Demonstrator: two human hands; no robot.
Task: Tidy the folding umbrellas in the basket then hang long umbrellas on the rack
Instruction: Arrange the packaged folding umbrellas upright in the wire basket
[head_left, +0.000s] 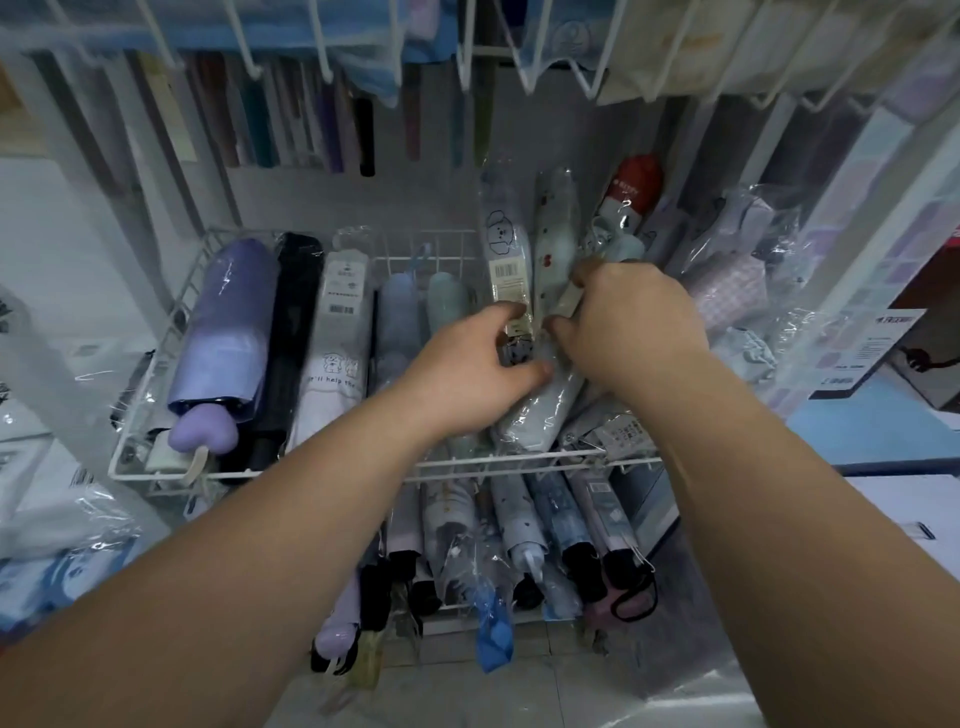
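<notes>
I see a white wire basket (156, 358) full of folding umbrellas in clear plastic bags. On the left side they lie neat, side by side: a purple umbrella (223, 332) with a heart handle, a black umbrella (291, 332), a white umbrella (337, 338) with small dogs on it, and two pale blue ones (397, 317).

The right side is a messy heap. The left hand (467, 379) is there, its fingers and thumb curled round the low end of the dog umbrella (506, 249), right by its dark handle. This umbrella has a dog drawing and a barcode tag, and it points up and away from me.

The right hand (634, 322) is just beside the left one. Its fingers are curled and grip the spotted umbrella (556, 228), which touches the dog umbrella. A red-topped umbrella (631, 192) leans behind them.

A pale umbrella (540, 410) lies tilted under both hands.

Below, a lower basket (467, 608) holds more umbrellas. Long umbrellas (363, 130) hang at the back.
</notes>
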